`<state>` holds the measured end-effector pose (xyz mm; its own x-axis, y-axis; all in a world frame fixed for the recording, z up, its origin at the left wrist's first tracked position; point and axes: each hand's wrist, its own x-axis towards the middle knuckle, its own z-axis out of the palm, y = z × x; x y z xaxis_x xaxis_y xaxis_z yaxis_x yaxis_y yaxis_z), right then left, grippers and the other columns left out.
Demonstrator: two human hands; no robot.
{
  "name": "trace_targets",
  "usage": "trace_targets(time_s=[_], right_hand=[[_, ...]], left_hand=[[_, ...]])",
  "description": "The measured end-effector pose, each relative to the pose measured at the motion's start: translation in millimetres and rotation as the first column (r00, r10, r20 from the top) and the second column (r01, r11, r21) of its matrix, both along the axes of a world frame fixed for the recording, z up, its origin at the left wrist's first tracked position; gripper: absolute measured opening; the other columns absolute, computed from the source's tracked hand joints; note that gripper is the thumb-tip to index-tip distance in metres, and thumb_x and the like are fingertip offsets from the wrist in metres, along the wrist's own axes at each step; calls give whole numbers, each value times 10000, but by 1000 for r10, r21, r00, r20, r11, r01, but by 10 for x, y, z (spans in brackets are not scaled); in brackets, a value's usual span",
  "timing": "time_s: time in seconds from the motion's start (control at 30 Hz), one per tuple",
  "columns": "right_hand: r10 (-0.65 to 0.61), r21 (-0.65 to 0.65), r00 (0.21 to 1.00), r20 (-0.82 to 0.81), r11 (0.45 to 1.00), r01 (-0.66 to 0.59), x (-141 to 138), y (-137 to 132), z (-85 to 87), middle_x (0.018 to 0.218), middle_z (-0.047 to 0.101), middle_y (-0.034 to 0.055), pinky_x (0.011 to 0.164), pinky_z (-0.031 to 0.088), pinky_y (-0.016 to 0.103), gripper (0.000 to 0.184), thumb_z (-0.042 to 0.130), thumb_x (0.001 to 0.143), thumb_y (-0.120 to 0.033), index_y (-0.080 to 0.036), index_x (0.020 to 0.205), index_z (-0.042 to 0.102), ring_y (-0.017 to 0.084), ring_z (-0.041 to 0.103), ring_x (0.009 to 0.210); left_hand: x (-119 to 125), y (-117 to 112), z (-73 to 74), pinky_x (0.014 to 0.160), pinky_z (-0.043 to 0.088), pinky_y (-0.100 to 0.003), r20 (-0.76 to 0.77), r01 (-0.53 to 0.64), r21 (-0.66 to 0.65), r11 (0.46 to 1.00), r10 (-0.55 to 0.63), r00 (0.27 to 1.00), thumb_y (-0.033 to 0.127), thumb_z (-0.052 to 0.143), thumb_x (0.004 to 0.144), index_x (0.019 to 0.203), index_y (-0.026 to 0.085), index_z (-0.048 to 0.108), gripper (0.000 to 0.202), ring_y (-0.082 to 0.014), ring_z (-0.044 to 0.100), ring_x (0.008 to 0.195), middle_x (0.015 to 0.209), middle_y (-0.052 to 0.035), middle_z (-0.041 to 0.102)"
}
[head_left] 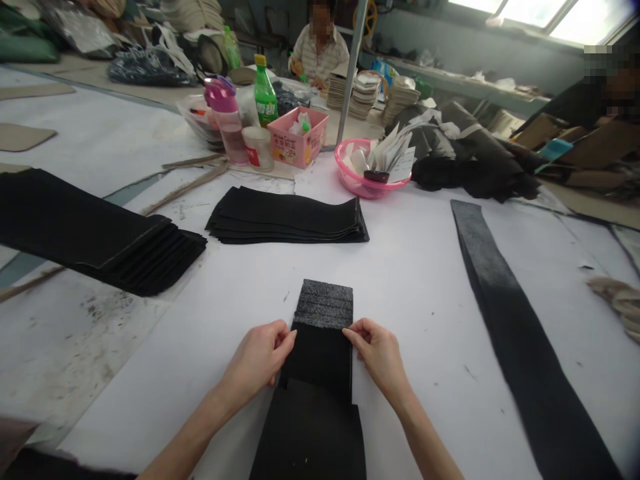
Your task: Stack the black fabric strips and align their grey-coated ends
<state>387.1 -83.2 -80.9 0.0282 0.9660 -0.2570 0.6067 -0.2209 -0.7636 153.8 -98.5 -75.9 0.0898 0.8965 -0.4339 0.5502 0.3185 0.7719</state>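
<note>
In front of me several black fabric pieces (320, 360) lie overlapped in a stack, with a speckled grey band (325, 303) across their far ends. My left hand (263, 350) pinches the left edge of the top piece, just below that band. On the opposite edge, at about the same height, my right hand (375, 350) has thumb and forefinger closed on the same piece. A wider black panel (315, 433) covers the near part of the stack. How many layers each pinch takes in is hidden.
Black fabric piles lie at the left (100, 227) and beyond my hands (295, 213). A long black strip (520, 333) runs down the right side. Behind stand a pink basin (370, 187), a pink box (300, 143) and a green bottle (265, 93). A person (320, 53) sits at the back.
</note>
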Motion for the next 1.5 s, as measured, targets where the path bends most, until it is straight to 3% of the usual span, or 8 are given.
trace_targets(time_s=[0.33,0.93,1.27,1.5], right_hand=[[-8,33,993,122,999,4,-35,19,-4,593,621,-31,535,359,245,215,626,817,-401,-231,690,592,147,566,553],[-49,9,988,147,999,48,-51,23,20,603,628,-44,540,365,226,179,637,797,-375,-238,687,606,136,578,565],[-86,-125,980,-179,990,64,52,37,-39,560,615,-50,472,410,182,116,627,801,-302,-207,736,630,99,585,451],[-103,-97,983,-151,991,89,39,42,-44,537,612,-45,471,411,169,130,635,798,-291,-194,712,626,93,588,443]], left_hand=[[9,24,13,318,283,-196,-94,14,7,1000,-13,996,527,401,878,636,209,430,400,-105,493,301,490,56,507],[55,34,25,299,282,-171,-212,34,-4,999,-34,977,488,409,880,661,218,418,348,-87,458,290,468,80,480],[31,23,-74,314,323,-186,-216,69,-21,997,-72,974,524,370,896,733,234,423,337,-99,465,279,463,99,491],[27,25,-79,325,336,-188,-221,78,-21,997,-81,972,517,366,898,720,233,416,339,-102,489,289,465,101,491]])
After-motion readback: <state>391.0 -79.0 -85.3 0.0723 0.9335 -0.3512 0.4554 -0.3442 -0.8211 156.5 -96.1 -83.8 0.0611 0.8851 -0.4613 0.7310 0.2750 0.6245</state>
